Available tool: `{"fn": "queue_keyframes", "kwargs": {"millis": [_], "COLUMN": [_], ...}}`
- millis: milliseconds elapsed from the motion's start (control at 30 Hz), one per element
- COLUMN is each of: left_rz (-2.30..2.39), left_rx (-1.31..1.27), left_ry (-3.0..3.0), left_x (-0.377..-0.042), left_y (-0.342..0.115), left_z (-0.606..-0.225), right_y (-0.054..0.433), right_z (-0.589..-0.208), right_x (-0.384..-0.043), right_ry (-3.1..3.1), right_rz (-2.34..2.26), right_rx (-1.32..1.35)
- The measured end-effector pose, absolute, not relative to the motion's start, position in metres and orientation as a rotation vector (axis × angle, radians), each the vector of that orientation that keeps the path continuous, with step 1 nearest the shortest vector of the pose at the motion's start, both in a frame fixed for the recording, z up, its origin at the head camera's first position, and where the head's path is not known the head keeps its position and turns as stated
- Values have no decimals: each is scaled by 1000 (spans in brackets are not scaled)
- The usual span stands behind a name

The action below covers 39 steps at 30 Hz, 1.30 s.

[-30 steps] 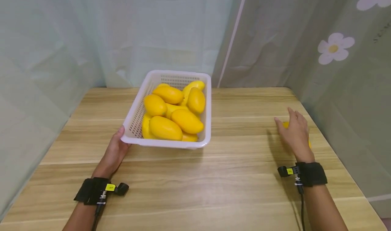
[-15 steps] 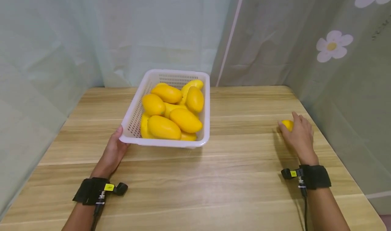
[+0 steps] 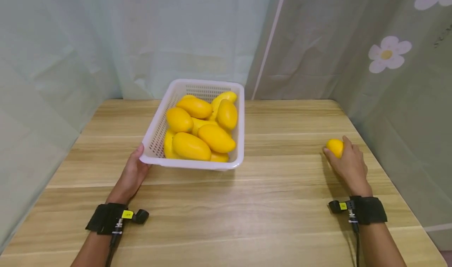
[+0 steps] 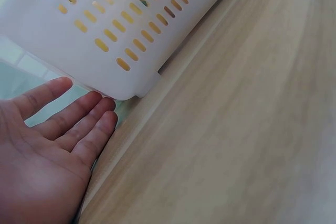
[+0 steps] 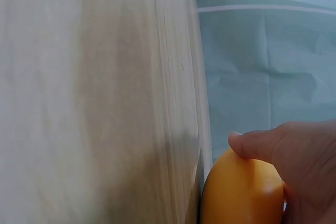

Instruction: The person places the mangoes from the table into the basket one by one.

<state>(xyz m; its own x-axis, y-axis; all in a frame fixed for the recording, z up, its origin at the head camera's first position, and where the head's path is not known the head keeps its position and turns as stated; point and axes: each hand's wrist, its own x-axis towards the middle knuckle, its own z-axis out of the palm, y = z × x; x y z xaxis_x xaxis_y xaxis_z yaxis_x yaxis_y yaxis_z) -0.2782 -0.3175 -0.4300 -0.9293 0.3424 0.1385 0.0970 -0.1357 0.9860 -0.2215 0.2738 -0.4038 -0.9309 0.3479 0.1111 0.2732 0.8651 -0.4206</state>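
Note:
A white plastic basket [image 3: 239,133] with slotted walls holds several yellow mangoes [image 3: 191,146]. At its near left corner is my left hand [image 3: 132,177]. In the left wrist view, the left hand's fingers [image 4: 68,116] are extended, their tips at the basket's wall [image 4: 100,72]; the thumb is not plain there. Over at the right side of the table, my right hand [image 3: 351,165] grips a single mango [image 3: 335,147]. Seen from the right wrist, the thumb presses on top of this mango [image 5: 241,192], and the other fingers are mostly hidden. Whether it touches the table I cannot tell.
Everything is at a wood-grain table [image 3: 226,212]. Curtains [image 3: 197,31] hang close behind it and along both sides; the right one has printed flowers [image 3: 386,54]. Black wrist straps with small cameras and cables [image 3: 357,239] sit on both forearms.
The right hand has drawn slightly nearer and closed round the mango, which shows more between thumb and fingers now. The left hand and the basket stay where they were.

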Motion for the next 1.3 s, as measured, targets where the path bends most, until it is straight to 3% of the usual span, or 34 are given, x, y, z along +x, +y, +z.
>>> {"fn": "queue_keyframes", "kwargs": {"millis": [1300], "left_rz": [2161], "left_rx": [438], "left_ry": [2004], "left_x": [-278], "left_y": [-319], "left_z": [-431], "right_y": [259], "right_z": [-391], "right_x": [-233], "right_ry": [-2837], "right_rz": [600], "right_rx": [-403]}}
